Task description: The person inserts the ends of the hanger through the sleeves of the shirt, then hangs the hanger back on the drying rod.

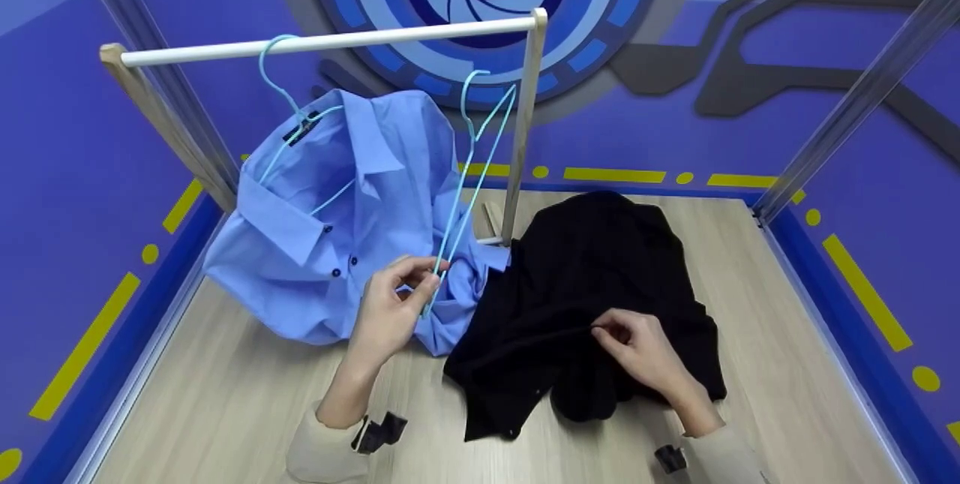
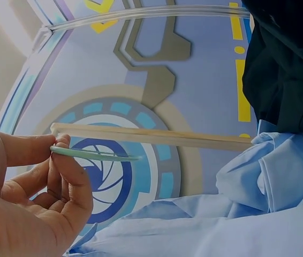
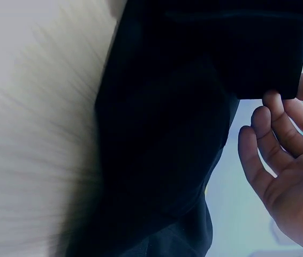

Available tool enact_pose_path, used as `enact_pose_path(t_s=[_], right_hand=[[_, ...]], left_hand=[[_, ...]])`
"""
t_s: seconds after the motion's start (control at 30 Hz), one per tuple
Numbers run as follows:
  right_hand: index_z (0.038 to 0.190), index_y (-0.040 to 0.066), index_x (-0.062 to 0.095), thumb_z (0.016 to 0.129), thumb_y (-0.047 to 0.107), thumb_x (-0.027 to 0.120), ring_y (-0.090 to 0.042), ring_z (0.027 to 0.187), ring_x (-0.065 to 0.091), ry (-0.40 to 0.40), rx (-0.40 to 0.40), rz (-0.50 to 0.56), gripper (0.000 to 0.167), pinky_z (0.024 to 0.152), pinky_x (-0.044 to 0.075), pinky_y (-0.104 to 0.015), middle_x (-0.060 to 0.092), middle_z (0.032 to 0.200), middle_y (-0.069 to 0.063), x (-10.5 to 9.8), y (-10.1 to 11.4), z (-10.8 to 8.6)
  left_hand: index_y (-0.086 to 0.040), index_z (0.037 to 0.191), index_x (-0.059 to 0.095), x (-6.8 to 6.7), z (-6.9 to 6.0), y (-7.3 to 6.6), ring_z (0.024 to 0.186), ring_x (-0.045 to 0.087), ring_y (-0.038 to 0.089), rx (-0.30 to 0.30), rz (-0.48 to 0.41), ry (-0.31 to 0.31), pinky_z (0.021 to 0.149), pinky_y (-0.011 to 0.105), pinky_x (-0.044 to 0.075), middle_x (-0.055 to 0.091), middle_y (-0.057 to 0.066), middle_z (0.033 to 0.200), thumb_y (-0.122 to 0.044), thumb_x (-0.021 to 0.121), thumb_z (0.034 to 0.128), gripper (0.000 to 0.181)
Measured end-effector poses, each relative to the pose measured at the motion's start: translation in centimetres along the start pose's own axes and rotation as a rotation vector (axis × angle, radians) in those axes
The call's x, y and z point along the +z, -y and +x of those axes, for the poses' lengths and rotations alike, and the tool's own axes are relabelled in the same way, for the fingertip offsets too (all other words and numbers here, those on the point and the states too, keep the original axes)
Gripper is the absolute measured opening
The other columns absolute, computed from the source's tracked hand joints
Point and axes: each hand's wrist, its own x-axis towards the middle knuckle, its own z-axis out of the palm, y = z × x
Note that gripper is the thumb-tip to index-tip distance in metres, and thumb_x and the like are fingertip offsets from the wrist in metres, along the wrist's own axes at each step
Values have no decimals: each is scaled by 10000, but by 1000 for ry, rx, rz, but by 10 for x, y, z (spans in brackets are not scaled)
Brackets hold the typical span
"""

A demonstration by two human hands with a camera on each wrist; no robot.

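Observation:
My left hand (image 1: pixel 390 311) pinches a turquoise hanger (image 1: pixel 455 206) between thumb and fingers and holds it upright, hook at the top. In the left wrist view the hanger (image 2: pixel 95 155) appears edge-on at the fingertips. A black shirt (image 1: pixel 600 266) lies spread on the table, and my right hand (image 1: pixel 641 349) pinches part of it. The right wrist view has the thumb and index finger on the edge of a flap of the black shirt (image 3: pixel 162 118), the other fingers loosely bent. Left of the held hanger, a light blue shirt (image 1: pixel 416 169) hangs on another turquoise hanger (image 1: pixel 277 82).
A rack with a white rod (image 1: pixel 337 40) and wooden posts (image 1: pixel 525 109) stands at the left back, carrying the blue shirt. Its lower part drapes onto the wooden table (image 1: pixel 780 364), touching the black shirt. Blue patterned walls (image 1: pixel 750 146) enclose the table at the back and sides.

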Motion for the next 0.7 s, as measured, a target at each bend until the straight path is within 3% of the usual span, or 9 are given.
enact_pose_path(t_s=[0.33, 0.57, 0.7], right_hand=[[889, 177, 738, 903, 17, 760, -66, 610, 568, 7, -1, -1, 162, 559, 479, -234, 651, 796, 169, 0, 0, 0], [886, 197, 735, 900, 6, 754, -66, 597, 565, 8, 11, 6, 192, 547, 480, -238, 653, 790, 171, -1, 1, 0], [888, 192, 735, 901, 4, 753, -66, 599, 566, 10, 12, 5, 190, 548, 482, -241, 652, 792, 169, -1, 1, -1]], left_hand=[[-33, 1069, 780, -2, -3, 5, 772, 595, 158, 14, 46, -11, 619, 226, 449, 681, 80, 892, 14, 696, 953, 151], [-1, 1062, 770, -3, -6, 9, 761, 582, 156, 29, 32, -5, 631, 224, 448, 671, 117, 880, 15, 685, 962, 133], [-14, 1056, 772, -5, -7, 10, 736, 566, 155, 43, 48, -14, 621, 227, 438, 637, 59, 836, 24, 679, 963, 137]])
